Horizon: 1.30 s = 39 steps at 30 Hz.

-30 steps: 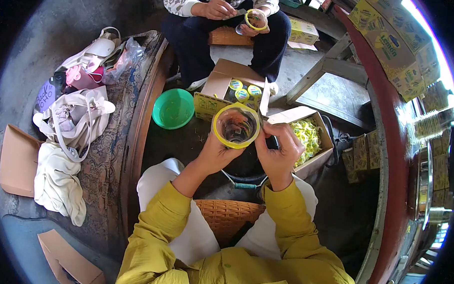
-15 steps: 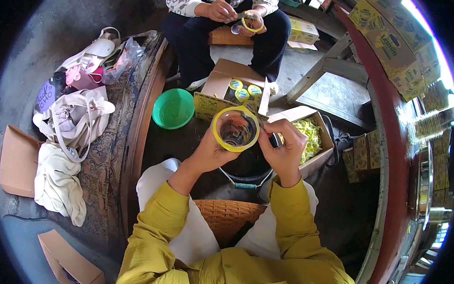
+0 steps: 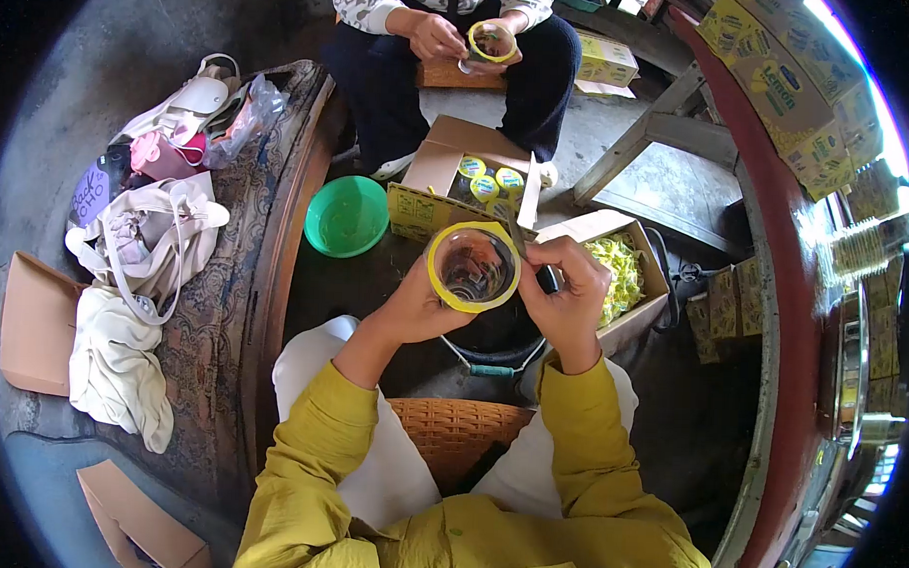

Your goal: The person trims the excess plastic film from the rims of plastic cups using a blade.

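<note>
Gripped yellow-rimmed cup (image 3: pixel 473 273) in left hand (image 3: pixel 414 305), pinched thin blade-like tool (image 3: pixel 516 232) in right hand (image 3: pixel 566 293), touching or just beside the cup, with dark bucket (image 3: pixel 490 343) below both, so likely risked nicking left hand through a slip or dropping cup through loose grip.

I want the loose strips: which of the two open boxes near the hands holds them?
The box right of the right hand; loose yellow-green strips fill it, whereas the other box, farther left, holds lidded cups.
</note>
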Available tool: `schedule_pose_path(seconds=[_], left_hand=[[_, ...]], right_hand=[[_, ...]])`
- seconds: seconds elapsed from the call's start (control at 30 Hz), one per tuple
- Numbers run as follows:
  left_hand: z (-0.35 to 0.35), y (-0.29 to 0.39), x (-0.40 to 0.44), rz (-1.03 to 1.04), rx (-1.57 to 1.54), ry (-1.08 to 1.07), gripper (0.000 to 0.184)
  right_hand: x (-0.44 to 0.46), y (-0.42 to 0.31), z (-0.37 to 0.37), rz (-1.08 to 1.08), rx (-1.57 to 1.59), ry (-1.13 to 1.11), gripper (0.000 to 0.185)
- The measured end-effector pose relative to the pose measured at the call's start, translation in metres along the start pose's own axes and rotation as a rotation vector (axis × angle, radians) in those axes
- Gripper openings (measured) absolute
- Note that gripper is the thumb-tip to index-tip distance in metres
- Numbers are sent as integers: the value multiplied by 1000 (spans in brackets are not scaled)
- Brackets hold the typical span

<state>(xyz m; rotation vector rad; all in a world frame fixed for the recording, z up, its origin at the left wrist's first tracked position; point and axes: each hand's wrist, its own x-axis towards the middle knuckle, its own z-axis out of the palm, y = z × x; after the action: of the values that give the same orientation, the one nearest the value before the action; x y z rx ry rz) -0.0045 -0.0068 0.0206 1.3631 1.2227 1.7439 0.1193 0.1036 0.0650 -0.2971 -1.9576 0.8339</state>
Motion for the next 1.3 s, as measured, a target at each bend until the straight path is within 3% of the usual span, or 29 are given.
schedule_pose_path(seconds=[0.17,0.27,0.37,0.77,1.3], left_hand=[[0,1,-1,-25,-112,-5,61],[2,-1,-2,74,-3,19,66],[7,-2,0,20,-87,167,70],[0,-7,4,62,32,262,66],[2,-8,2,67,91,203,66]], right_hand=[[0,-1,1,-10,10,2,10],[-2,1,4,14,40,20,11],[-3,-1,7,14,12,47,12],[-9,-4,14,-69,-115,136,14],[-10,-7,16,-29,-99,161,13]])
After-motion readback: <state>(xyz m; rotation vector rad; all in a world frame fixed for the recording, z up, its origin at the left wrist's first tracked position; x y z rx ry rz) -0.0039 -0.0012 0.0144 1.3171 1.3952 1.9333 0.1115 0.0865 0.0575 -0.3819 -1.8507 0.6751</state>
